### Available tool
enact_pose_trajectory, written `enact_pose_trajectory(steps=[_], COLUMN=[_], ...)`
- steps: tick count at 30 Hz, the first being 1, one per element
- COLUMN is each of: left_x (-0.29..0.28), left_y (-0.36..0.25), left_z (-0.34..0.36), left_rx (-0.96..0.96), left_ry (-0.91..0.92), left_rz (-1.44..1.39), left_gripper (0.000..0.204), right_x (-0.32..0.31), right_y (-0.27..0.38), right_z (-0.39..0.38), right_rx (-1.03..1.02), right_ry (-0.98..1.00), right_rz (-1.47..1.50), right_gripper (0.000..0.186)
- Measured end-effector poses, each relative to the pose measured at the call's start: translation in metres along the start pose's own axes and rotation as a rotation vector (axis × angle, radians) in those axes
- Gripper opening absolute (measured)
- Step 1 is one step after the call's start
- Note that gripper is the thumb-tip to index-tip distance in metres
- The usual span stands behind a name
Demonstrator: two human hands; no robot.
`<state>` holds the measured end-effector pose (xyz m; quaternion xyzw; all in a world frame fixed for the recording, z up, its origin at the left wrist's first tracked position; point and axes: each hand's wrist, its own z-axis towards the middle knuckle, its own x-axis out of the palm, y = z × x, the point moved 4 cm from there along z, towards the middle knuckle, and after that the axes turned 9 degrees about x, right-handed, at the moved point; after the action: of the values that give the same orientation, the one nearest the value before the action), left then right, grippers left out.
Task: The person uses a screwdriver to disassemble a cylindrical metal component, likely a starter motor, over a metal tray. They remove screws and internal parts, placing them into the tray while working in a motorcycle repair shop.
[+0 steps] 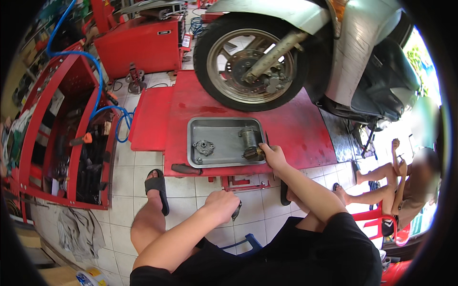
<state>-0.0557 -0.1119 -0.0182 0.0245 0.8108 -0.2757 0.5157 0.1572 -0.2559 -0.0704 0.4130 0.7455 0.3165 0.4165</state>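
A grey metal tray (224,125) lies on the red lift platform. At its right end rests a cylindrical metal motor part (249,138) with a dark lower end. My right hand (273,156) reaches over the tray's near right corner, its fingers closed around that dark end. In the tray's left half sits a small cast metal piece (204,147), with a smaller bit just below it. My left hand (222,207) is closed in front of the platform, apart from the tray. A small dark object (237,211) sticks out of it; its kind is unclear.
A scooter's front wheel (250,66) stands on the red platform (296,138) behind the tray. A dark-handled tool (186,168) lies at the near edge. To the left are a red tool cart (62,128) and a blue hose (98,86). Another person (410,186) sits at right.
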Motion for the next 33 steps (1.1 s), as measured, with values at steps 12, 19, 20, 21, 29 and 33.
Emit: enact_pose_trajectory(steps=[12, 19, 20, 21, 29, 33], left_x=[-0.018, -0.024, -0.025, -0.03, -0.045, -0.059], left_y=[0.025, 0.034, 0.035, 0.037, 0.063, 0.09], left_z=[-0.023, -0.026, -0.026, -0.029, -0.035, -0.035], left_rx=[-0.121, -0.18, -0.191, -0.204, -0.247, -0.152], left_ry=[-0.106, -0.101, -0.099, -0.096, -0.195, -0.426], left_rz=[0.037, 0.001, -0.009, -0.014, -0.087, -0.419], left_gripper=[0.022, 0.022, 0.022, 0.022, 0.033, 0.061], right_x=[0.151, 0.177, 0.175, 0.173, 0.14, 0.11], right_y=[0.072, 0.066, 0.061, 0.059, 0.056, 0.057], right_z=[0.051, 0.067, 0.071, 0.073, 0.059, 0.032], right_rx=[0.257, 0.296, 0.288, 0.277, 0.06, 0.019], right_ry=[0.352, 0.498, 0.475, 0.453, 0.397, 0.364], right_rz=[-0.063, -0.078, -0.092, -0.102, -0.136, -0.124], right_gripper=[0.034, 0.019, 0.016, 0.014, 0.015, 0.021])
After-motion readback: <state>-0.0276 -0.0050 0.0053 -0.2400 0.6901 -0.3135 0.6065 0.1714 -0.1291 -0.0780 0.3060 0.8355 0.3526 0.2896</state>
